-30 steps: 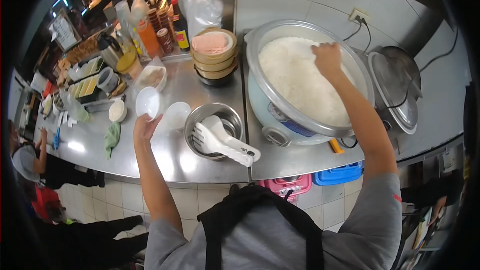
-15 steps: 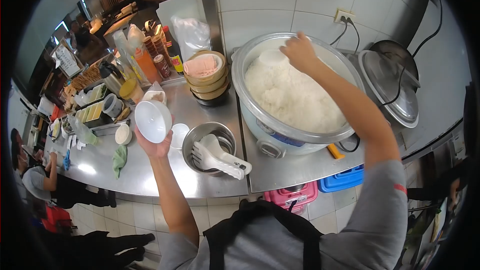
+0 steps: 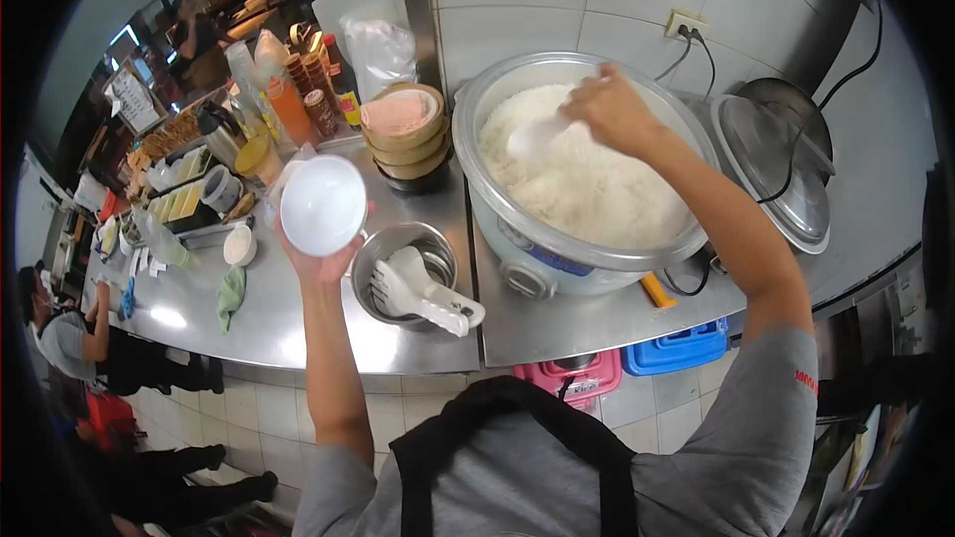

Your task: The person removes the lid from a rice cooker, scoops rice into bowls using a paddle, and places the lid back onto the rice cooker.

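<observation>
Steel counter (image 3: 271,313) below, the white bowl (image 3: 324,205) sits cupped in the left grip (image 3: 320,264).

Bright light falls on the steel bench (image 3: 269,316), leaving a white glare patch toward its left end; the room beyond (image 3: 284,10) is dimmer. Motion blurs the right hand (image 3: 610,112) and white scoop (image 3: 537,140). Fisheye distortion curves the bench, and black swallows the corners.
</observation>
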The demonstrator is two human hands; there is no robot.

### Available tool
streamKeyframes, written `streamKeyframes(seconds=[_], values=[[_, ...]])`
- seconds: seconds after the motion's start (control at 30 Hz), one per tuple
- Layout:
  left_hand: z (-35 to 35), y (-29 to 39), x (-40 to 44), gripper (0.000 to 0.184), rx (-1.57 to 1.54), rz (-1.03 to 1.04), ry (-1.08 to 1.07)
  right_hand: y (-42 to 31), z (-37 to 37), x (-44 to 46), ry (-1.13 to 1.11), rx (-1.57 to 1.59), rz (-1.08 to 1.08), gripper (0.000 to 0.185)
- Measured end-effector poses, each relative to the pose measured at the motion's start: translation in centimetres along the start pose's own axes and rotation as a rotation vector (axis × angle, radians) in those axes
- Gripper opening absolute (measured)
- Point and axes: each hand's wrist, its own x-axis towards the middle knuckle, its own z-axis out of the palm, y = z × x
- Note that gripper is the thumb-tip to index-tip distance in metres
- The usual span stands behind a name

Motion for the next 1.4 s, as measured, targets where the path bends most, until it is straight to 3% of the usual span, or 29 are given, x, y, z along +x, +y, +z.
streamKeyframes(seconds=[0.03,0.07,0.13,0.27,0.37,0.57,0.63,0.77,0.87,0.9,0.97,1.0,1.03,1.1,1.13,1.3,1.4], values=[[0.1,-0.1,0.4,0.076,-0.007,0.0,0.011,0.4,1.1,-1.0,0.056,-0.07,0.221,0.022],[0.2,-0.3,1.0,0.075,-0.056,-0.093,-0.117,0.0,2.5,-2.2,0.045,-0.069,0.22,0.022],[1.2,-0.7,1.8,0.072,-0.086,-0.177,-0.26,-1.4,4.8,-4.2,-0.147,0.028,0.483,0.02],[4.0,-1.8,3.5,0.07,-0.049,-0.241,-0.267,-4.9,2.0,-7.2,-0.062,0.334,0.424,0.018],[6.7,-3.4,4.7,0.064,-0.01,-0.289,-0.214,-6.0,0.2,-9.4,-0.213,0.462,0.38,0.017],[11.3,-5.6,6.8,0.055,0.301,-0.35,-0.114,-5.3,-1.1,-11.6,-0.37,0.702,0.609,0.017],[12.4,-6.7,7.8,0.053,0.362,-0.359,-0.071,-4.4,-1.5,-11.0,-0.619,1.008,0.744,0.018],[13.7,-9.8,9.7,0.049,0.486,-0.404,0.078,-2.5,-2.0,-10.1,-0.643,1.216,0.818,0.018],[13.6,-12.4,10.6,0.055,0.489,-0.509,0.175,-1.8,-4.4,-9.3,-0.264,1.12,0.9,0.013],[13.6,-13.5,10.7,0.055,0.493,-0.509,0.168,-2.0,-4.5,-8.9,-0.256,1.119,0.904,0.013],[14.5,-15.8,10.4,0.062,0.464,-0.565,0.247,-2.6,-4.6,-7.6,0.121,0.843,0.901,0.017],[15.1,-16.8,10.6,0.061,0.373,-0.635,0.291,-4.2,-4.3,-6.6,0.318,0.51,0.882,0.013],[15.1,-17.8,10.8,0.061,0.374,-0.637,0.287,-4.9,-4.5,-5.7,0.319,0.507,0.885,0.013],[14.9,-19.2,11.3,0.059,0.159,-0.631,0.192,-5.4,-4.9,-4.5,0.305,-0.132,0.677,0.013],[15.2,-19.2,11.3,0.059,0.161,-0.631,0.185,-4.7,-4.7,-4.6,0.451,-0.252,0.68,0.014],[15.1,-17.5,11.8,0.056,0.132,-0.644,0.11,-3.5,-7.3,-7.8,0.408,0.006,0.63,0.017],[16.2,-18.3,10.7,0.056,0.194,-0.647,0.225,-4.5,-5.2,-6.3,0.455,0.01,0.553,0.02]])
